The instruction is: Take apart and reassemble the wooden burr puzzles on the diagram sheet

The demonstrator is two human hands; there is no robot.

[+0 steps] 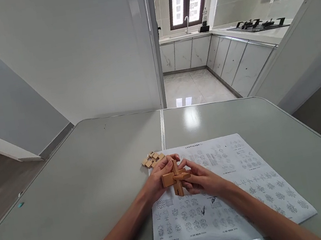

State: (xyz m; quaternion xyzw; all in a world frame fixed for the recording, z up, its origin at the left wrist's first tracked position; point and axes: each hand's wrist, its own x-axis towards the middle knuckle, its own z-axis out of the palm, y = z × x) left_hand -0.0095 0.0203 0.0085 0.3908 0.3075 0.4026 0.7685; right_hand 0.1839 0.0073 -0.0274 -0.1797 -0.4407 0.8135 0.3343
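A wooden burr puzzle (pixel 176 177), made of interlocking notched bars in a cross shape, is held above a printed sheet. My left hand (pixel 161 175) grips it from the left, thumb on the upper bar. From the right, my right hand (pixel 198 177) closes its fingers around the bar ends on that side. A dark mark shows on the lower bar. The fingertips behind the puzzle are partly hidden. Just beyond my left hand, several notched wooden pieces (pixel 152 159) lie together on the table by the sheet's corner.
The large instruction sheet (pixel 237 221) with line drawings lies under both hands. It rests on a grey-green table (pixel 116 151) with a seam down the middle. A small teal bit (pixel 20 204) lies near the left edge. Beyond are a wall and a kitchen with a gas hob (pixel 258 25).
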